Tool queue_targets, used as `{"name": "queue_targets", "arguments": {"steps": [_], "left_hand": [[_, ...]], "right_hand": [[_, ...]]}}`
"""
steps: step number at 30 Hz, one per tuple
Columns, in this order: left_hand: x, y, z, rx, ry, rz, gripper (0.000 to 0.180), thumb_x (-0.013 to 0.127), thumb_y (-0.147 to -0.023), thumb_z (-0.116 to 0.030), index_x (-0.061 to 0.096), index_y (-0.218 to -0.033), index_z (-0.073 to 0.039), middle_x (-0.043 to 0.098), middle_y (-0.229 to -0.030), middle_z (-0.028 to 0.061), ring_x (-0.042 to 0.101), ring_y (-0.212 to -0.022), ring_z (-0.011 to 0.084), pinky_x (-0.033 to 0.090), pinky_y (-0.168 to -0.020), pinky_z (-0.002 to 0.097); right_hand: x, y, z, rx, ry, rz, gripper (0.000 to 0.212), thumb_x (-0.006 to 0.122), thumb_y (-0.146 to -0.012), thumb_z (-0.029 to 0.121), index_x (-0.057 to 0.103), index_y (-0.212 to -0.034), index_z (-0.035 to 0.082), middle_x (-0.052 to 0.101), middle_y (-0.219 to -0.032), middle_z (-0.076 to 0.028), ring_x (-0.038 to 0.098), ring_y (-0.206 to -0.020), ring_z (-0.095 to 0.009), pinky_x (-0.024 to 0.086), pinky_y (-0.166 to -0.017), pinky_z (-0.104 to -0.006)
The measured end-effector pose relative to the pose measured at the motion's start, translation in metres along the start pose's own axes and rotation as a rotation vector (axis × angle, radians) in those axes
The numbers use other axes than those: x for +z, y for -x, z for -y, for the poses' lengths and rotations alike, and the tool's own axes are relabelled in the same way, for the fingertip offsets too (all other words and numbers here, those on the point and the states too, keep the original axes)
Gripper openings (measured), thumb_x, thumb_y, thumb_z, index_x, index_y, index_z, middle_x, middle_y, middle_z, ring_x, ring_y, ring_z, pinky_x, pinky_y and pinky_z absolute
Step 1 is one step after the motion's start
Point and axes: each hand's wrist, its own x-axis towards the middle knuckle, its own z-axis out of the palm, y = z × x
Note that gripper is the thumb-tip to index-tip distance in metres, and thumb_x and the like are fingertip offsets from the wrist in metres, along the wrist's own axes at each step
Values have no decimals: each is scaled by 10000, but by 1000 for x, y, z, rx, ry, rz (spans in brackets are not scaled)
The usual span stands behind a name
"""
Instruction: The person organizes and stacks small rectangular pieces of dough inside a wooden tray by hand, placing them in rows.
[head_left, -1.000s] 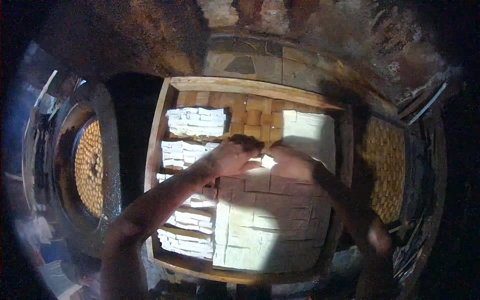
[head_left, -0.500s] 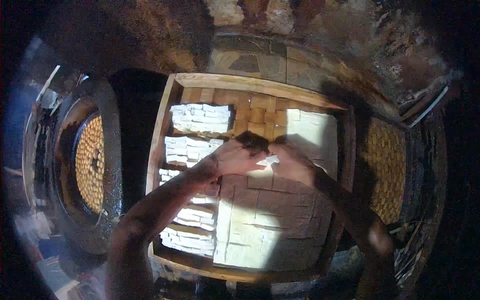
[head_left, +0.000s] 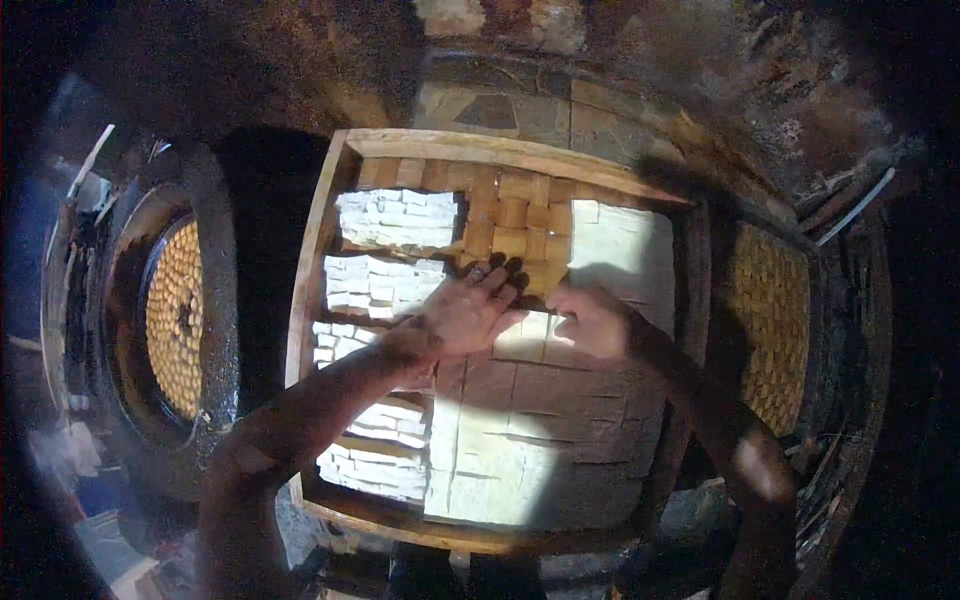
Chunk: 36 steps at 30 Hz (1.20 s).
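As white blocks (head_left: 398,218) line the left of the wooden tray (head_left: 450,146), the left hand (head_left: 468,312), fingers apart, meets the far edge of the tray's white slab (head_left: 500,470), long axis running away from the person. Piece-parting seems in hand, the next move calling for gentle pressure; the right hand (head_left: 595,322) curls there, its grip impossible to tell.

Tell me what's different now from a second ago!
The two hands have drawn apart: the left hand a little to the left, fingers now spread, and the right hand a little to the right. The small white piece that showed between them can't be made out there now; I can't tell where it went. The white stacks, big white slabs and tray look the same.
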Motion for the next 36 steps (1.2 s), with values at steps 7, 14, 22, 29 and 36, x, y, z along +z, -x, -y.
{"name": "queue_targets", "arguments": {"steps": [7, 14, 22, 29, 36], "left_hand": [[-6, 5, 3, 63, -74, -40, 453, 569, -940, -364, 585, -1242, -26, 585, -1252, 190, 525, -1211, 384, 440, -1000, 489], [-3, 19, -7, 28, 43, 41, 420, 563, -957, -363, 586, -1178, -7, 589, -1231, 207, 577, -1118, 384, 509, -923, 465], [-11, 13, -14, -97, -16, 20, 445, 520, -972, -413, 613, -1166, -24, 591, -1210, 230, 549, -1181, 357, 496, -937, 467], [-31, 4, -3, -2, -87, 42, 386, 526, -962, -388, 672, -1137, -76, 665, -1117, 135, 592, -1072, 321, 418, -986, 449], [-18, 6, -9, 5, 74, 29, 413, 537, -965, -400, 649, -1125, -36, 666, -1065, 191, 662, -922, 330, 546, -798, 440]], "right_hand": [[17, -1, 22, -291, 502, -301, 458, 695, -821, 159, 539, -1228, 18, 599, -1211, -178, 511, -1218, -345, 422, -994, -460], [63, 6, 26, -195, 447, -421, 375, 634, -866, 145, 574, -1190, -34, 525, -1254, -233, 472, -1215, -398, 428, -991, -468], [23, -22, 12, 90, 233, 123, 567, 657, -880, 162, 422, -1370, 0, 519, -1337, -228, 487, -1251, -348, 367, -1077, -434], [24, -27, 10, -28, 88, -55, 536, 760, -805, 326, 593, -1148, -50, 669, -1032, -228, 645, -986, -355, 501, -866, -440], [22, -19, 5, 6, 136, -27, 510, 750, -859, 340, 577, -1138, -50, 622, -1112, -217, 597, -1060, -281, 479, -921, -382]]}}
